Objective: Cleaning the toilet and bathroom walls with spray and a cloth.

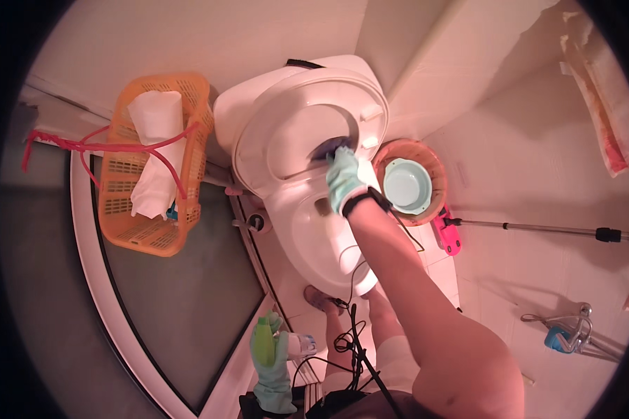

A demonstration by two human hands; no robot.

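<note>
My right hand [345, 180], in a pale green rubber glove, presses a dark blue-purple cloth [332, 148] against the raised toilet seat [258, 140]. Its fingers are closed on the cloth, which is partly hidden beneath them. The white toilet [302, 234] stands in front of me with its seat and lid up. Low at the left, my left hand [272, 373], gloved the same way, is closed around a spray bottle with a green head [263, 341]. A clear and white part of the bottle sticks out to the right of the glove.
An orange plastic basket [112, 202] with white paper and a red cord hangs at the left, beside a dark glass panel [168, 279]. Right of the toilet, a pale basin [407, 185] sits in a round brown tub [437, 167]. A pink mop head [447, 234] lies nearby. Black cables [353, 342] dangle before me.
</note>
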